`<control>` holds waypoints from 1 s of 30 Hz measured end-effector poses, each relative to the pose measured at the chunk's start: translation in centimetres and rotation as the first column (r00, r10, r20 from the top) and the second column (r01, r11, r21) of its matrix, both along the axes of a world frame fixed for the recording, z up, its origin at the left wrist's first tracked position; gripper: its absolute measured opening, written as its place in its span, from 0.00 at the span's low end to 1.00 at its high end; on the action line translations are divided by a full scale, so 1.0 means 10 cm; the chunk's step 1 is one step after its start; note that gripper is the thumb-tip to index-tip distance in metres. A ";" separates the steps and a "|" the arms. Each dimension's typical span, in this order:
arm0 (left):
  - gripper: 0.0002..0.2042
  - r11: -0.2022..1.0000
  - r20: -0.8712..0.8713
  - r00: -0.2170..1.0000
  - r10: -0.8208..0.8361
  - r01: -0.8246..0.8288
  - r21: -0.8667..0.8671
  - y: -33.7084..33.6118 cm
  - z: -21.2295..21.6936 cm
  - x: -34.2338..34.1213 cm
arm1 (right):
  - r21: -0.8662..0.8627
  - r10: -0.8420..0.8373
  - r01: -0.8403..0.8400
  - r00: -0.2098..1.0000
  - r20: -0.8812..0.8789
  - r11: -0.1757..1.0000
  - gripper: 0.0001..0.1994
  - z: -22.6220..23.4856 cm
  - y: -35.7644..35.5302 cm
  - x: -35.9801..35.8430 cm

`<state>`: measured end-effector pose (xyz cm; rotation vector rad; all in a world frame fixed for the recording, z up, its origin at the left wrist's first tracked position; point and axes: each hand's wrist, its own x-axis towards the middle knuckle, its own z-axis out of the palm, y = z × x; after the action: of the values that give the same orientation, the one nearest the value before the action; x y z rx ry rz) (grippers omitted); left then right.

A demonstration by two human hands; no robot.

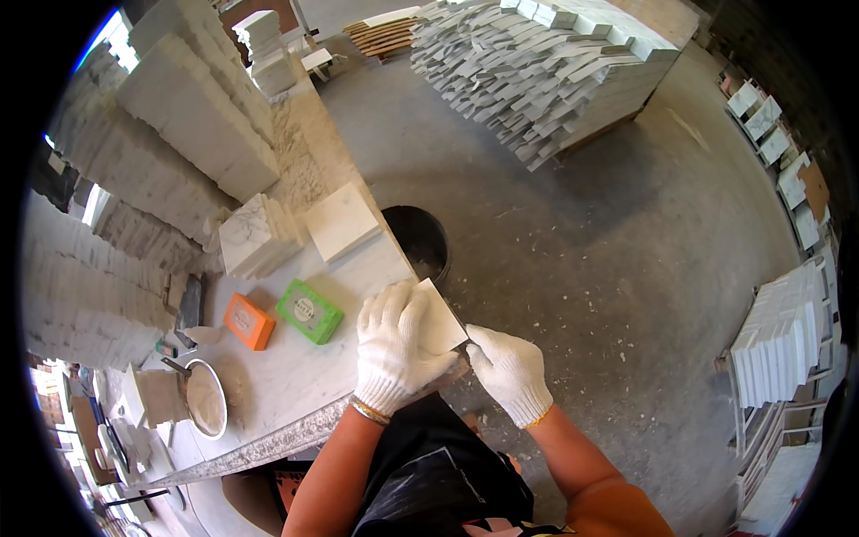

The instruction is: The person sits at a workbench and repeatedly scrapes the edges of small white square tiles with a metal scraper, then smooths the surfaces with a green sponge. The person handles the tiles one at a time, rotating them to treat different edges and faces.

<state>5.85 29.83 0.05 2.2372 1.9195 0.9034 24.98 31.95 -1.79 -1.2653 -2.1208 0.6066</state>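
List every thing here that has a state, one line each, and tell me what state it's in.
White tile: held at the bench edge, tilted, by both hands.
Left hand: gloved, fingers wrapped over the tile.
Right hand: gloved, gripping the tile's lower right edge.
Metal bowl: upright, uncovered, pale contents.
Green box: lying flat, closed.
Orange box: lying flat, closed.
Black bucket: upright, open.

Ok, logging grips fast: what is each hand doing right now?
Left hand: closed over the white stone tile, holding it.
Right hand: at the tile's lower edge; grip cannot be told.
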 end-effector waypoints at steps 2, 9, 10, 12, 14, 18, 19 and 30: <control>0.44 1.000 0.007 1.000 -0.022 0.022 -0.004 -0.01 0.01 0.03 | -0.017 0.020 -0.020 1.000 0.019 1.000 0.10 -0.18 0.03 0.03; 0.45 0.998 -0.005 1.000 0.017 -0.017 -0.064 -0.01 0.10 0.03 | 0.004 -0.109 0.110 0.990 -0.090 0.994 0.10 -0.34 -0.01 0.05; 0.46 0.995 -0.015 1.000 0.019 -0.020 -0.094 -0.01 0.14 0.03 | -0.010 -0.128 0.128 0.990 -0.058 0.992 0.10 -0.33 0.00 0.08; 0.46 0.989 -0.024 0.999 0.022 -0.025 -0.147 0.01 0.20 0.04 | -0.221 -0.132 0.089 0.974 -0.186 0.971 0.11 -0.33 0.01 0.19; 0.48 0.995 -0.019 1.000 0.013 -0.015 -0.097 0.00 0.10 -0.04 | -0.496 -0.190 0.025 0.940 -0.284 0.868 0.12 -0.12 0.01 0.21; 0.50 0.999 0.201 0.980 -0.017 0.024 -0.032 -0.11 0.23 -0.12 | -0.608 -0.273 -0.046 0.865 -0.421 0.793 0.12 0.13 -0.02 0.27; 0.51 0.999 0.267 0.963 0.026 -0.012 -0.052 -0.17 0.23 -0.14 | -0.626 -0.284 -0.049 0.861 -0.421 0.778 0.12 0.20 -0.02 0.25; 0.62 0.982 0.548 0.817 0.180 -0.177 -0.059 -0.60 -0.08 -0.55 | -0.509 -0.042 -0.285 0.842 -0.538 0.812 0.07 0.56 -0.10 -0.23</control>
<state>0.34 23.81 -0.72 1.5496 1.8450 1.3803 22.71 30.93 3.82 -1.0634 -1.5946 1.5591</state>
